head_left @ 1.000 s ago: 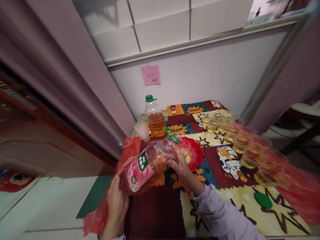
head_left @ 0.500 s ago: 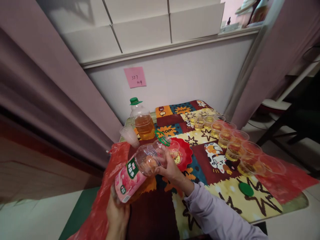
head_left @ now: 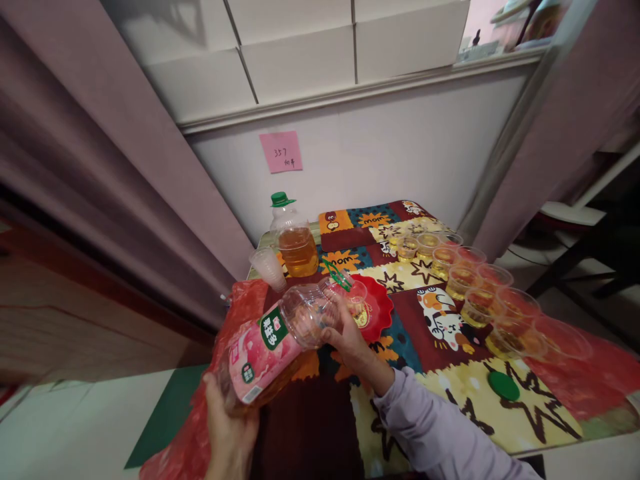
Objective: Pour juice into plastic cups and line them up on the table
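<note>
My left hand [head_left: 227, 430] grips the base of a large clear bottle with a pink label [head_left: 280, 340], tilted neck-down to the right. My right hand [head_left: 350, 337] is wrapped round the bottle's neck end. The bottle's mouth points into a small clear cup [head_left: 356, 301] that stands on a red plate [head_left: 383, 303]. Amber liquid shows in the cup. The bottle looks almost drained.
A second bottle with a green cap [head_left: 293, 240], half full of amber drink, stands at the back. A stack of clear cups [head_left: 267, 267] leans beside it. Several filled cups [head_left: 475, 293] line the right side. A loose green cap [head_left: 504, 385] and red plastic bags [head_left: 240, 310] lie on the patterned tablecloth [head_left: 450, 387].
The bottle has stayed tilted over the cup on the red plate, with both hands in the same hold. Only the camera view has shifted a little.
</note>
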Tool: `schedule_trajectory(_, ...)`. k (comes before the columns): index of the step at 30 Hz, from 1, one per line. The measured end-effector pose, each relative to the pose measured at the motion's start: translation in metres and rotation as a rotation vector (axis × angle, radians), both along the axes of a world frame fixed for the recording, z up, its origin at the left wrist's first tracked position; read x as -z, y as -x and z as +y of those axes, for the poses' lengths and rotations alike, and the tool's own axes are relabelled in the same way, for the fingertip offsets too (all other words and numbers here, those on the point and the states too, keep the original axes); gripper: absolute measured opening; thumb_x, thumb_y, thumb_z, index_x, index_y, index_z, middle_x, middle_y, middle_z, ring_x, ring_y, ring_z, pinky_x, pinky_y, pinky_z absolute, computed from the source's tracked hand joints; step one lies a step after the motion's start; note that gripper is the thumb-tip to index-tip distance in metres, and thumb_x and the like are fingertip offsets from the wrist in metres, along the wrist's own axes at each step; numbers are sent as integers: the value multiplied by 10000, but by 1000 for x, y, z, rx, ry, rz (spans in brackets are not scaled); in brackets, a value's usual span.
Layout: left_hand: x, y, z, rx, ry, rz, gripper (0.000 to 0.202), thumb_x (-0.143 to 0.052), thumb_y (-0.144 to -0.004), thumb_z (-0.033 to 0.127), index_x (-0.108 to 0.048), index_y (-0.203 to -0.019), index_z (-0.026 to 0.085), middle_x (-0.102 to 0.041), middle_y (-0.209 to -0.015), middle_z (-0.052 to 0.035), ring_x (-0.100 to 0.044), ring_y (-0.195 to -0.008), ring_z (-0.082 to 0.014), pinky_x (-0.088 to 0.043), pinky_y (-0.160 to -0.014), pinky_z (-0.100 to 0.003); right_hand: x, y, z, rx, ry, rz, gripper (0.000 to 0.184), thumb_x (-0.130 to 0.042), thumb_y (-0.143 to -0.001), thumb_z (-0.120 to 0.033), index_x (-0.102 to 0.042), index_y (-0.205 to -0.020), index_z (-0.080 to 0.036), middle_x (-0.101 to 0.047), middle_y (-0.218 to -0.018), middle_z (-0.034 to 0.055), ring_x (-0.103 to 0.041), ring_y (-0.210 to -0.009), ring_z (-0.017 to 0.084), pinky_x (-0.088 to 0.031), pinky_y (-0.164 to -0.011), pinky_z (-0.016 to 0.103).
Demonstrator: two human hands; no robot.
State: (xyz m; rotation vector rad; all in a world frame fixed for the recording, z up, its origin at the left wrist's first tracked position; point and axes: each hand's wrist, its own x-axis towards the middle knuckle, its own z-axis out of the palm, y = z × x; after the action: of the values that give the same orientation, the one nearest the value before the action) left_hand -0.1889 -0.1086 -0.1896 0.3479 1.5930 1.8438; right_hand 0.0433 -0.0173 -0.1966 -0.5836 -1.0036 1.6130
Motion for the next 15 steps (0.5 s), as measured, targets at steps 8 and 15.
schedule_trajectory(8,-24,2,-12,-15,92,35,738,-665,-908,941,-794,-1255,302,-880,-1260,-83,-766,-1386,-452,-680,-1120,-669,7,7,-4,8,-31,-52,1266,-909,-735,-953,-471,-1737,-315,-648,-1671,165,-581,-1609,425,-542,-1288,603)
schedule_trajectory(15,-36,0,-15,-17,34,-32,690,-805,-844,890,-820,-1175,284,-893,-1166,-41,-770,-1365,-388,-653,-1168,-511,13,13,-8,8,-8,-8,1128,-925,-813,-847,-501,-1712,-314,-674,-1666,145,-597,-1597,397,-512,-1317,608)
